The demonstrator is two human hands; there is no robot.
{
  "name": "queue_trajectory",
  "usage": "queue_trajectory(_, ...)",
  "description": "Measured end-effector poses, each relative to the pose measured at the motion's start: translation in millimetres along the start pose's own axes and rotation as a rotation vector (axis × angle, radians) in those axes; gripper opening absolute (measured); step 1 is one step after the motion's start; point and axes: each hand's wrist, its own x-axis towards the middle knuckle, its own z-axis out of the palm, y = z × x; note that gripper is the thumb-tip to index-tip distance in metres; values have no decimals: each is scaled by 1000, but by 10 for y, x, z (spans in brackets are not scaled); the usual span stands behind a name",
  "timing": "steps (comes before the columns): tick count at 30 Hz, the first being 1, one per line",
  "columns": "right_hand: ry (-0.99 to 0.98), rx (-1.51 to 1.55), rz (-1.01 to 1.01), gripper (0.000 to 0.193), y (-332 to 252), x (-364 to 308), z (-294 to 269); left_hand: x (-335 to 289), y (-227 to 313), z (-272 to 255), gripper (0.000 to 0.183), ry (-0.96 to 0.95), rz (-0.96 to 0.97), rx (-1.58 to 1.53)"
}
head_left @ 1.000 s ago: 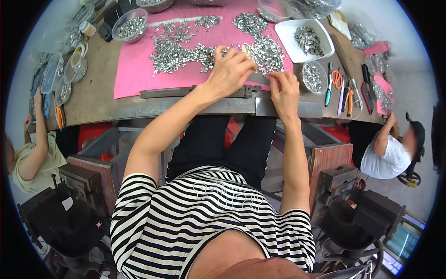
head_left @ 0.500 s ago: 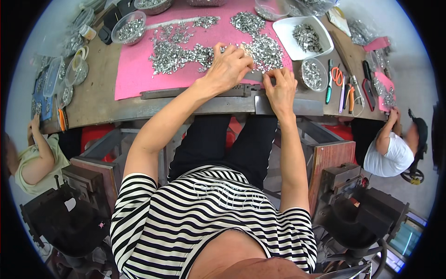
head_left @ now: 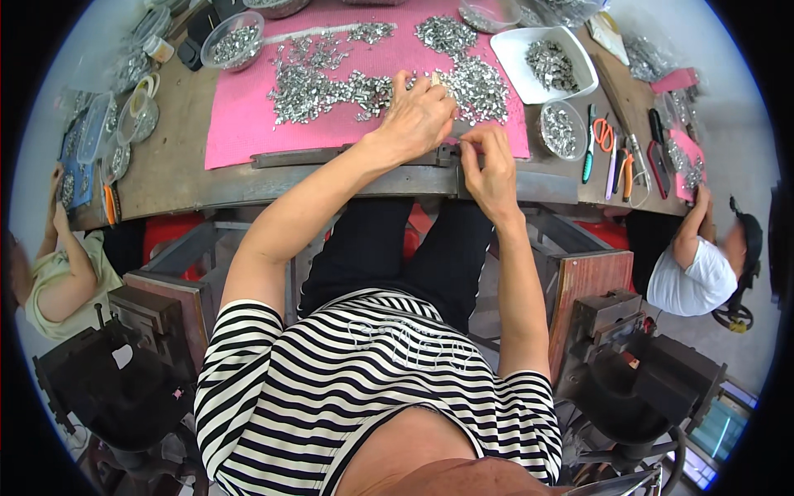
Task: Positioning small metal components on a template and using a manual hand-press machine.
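My left hand (head_left: 416, 117) reaches over the pink mat (head_left: 236, 124), its fingers bent at the near edge of a heap of small silver metal pieces (head_left: 364, 95). Whatever those fingers hold is hidden beneath them. At the right end of a dark metal rail (head_left: 302, 157) on the bench edge is my right hand (head_left: 494, 165). Its thumb and forefinger are pinched together there, and anything between them is too small to make out. A second heap of silver pieces (head_left: 481, 89) lies just beyond the right hand.
A white tray (head_left: 589, 76) and a round clear tub (head_left: 561, 131) of metal parts stand right of the mat. Beyond them lie orange-handled scissors (head_left: 603, 134) and pliers (head_left: 657, 153). Another tub (head_left: 234, 45) sits far left. One co-worker sits on each side.
My right hand has moved slightly left and its pinched fingertips now come to the rail's end. My left hand stays over the heap, its fingers shifted a little.
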Motion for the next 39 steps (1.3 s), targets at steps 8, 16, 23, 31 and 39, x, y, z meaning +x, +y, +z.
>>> queue_trajectory(8,-34,13,-126,18,-159,-29,229,-166,-123,-186,8,48,16,-154)
queue_trajectory(16,-30,-59,-181,18,-161,-39,278,-638,86,-383,9,87,-51,-247)
queue_trajectory(23,-14,-69,-196,18,-194,-84,264,-673,108,-332,11,103,-24,-204)
queue_trajectory(31,290,-144,-68,25,-253,-764,-186,-640,156,-362,13,73,-138,-238)
queue_trajectory(39,357,-67,768,20,86,-2477,-164,-716,680,-395,25,276,135,-410)
